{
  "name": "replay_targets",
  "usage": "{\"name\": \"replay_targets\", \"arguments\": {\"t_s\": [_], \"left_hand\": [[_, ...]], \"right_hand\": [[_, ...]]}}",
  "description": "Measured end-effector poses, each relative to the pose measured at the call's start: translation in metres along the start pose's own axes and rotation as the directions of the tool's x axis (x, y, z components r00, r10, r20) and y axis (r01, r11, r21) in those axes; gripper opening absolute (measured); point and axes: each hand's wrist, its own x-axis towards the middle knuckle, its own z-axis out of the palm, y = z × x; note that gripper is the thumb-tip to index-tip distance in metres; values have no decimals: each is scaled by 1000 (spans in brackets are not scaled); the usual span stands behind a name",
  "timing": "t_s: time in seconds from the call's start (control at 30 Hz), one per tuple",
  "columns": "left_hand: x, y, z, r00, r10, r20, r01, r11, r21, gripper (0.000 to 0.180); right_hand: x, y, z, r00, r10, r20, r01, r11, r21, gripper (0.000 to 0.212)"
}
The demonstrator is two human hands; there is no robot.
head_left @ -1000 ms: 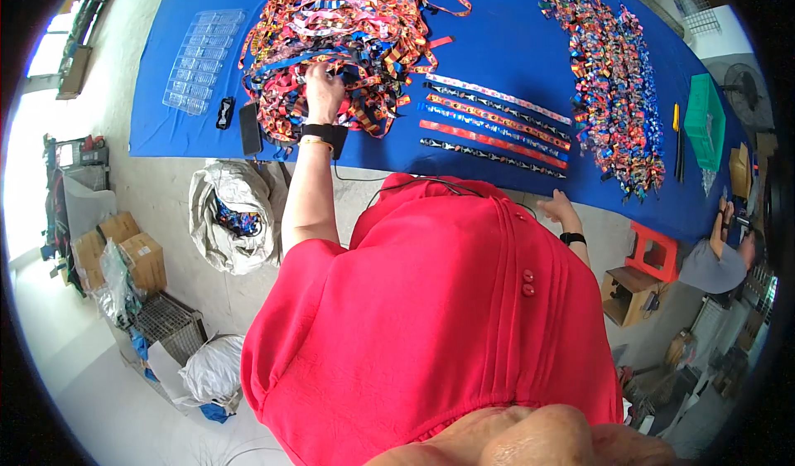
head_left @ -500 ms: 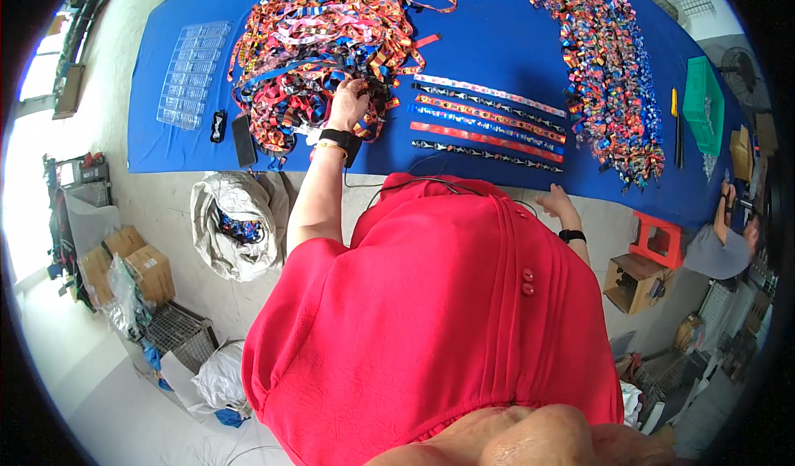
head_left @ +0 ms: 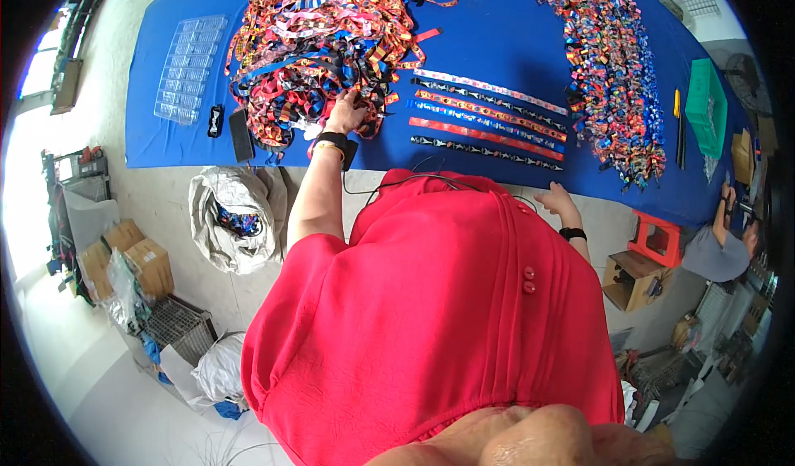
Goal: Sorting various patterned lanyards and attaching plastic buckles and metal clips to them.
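My left hand [head_left: 344, 114] rests on the near right part of a big tangled pile of colourful printed straps [head_left: 323, 27]. Its fingers look apart against the straps, and no strap shows clearly held, though some fingertips are hard to make out. To the right of the pile, several straps [head_left: 489, 120] lie flat in parallel rows: pink, black, yellow-orange, blue and red. By the table's near edge, right of my body, hovers my right hand [head_left: 560, 203], holding nothing, its fingers loosely bent and apart.
On the blue-covered table [head_left: 489, 35] are a clear compartment tray [head_left: 189, 70], a dark phone-like slab [head_left: 240, 136], a long bundle of straps [head_left: 613, 77] and a green bin [head_left: 706, 108]. Below stand a white sack [head_left: 236, 246] and red stool [head_left: 654, 238]. A person [head_left: 716, 251] is at far right.
My left hand has drawn back slightly toward me over the pile. My right hand stays by the table edge.
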Motion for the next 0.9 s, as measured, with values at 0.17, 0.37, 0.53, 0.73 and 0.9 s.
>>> {"name": "replay_targets", "arguments": {"t_s": [0.17,0.37,0.53,0.73,0.9], "left_hand": [[1,0,3,1000,11,-6,-11,1000,-15,74],[19,-11,-6,983,166,-74,-175,974,-142,56],[11,53,-34,924,202,-326,-192,979,62,42],[18,104,-40,968,143,-204,-186,959,-212,41],[20,124,-28,989,137,-59,-144,981,-130,50]], "right_hand": [[2,0,2,999,33,21,-34,999,1,91],[13,9,7,999,40,26,-40,999,13,96],[13,14,8,999,34,34,-36,998,43,96],[24,29,13,999,-46,16,45,999,13,95],[33,42,17,996,-89,1,89,996,2,93]]}}
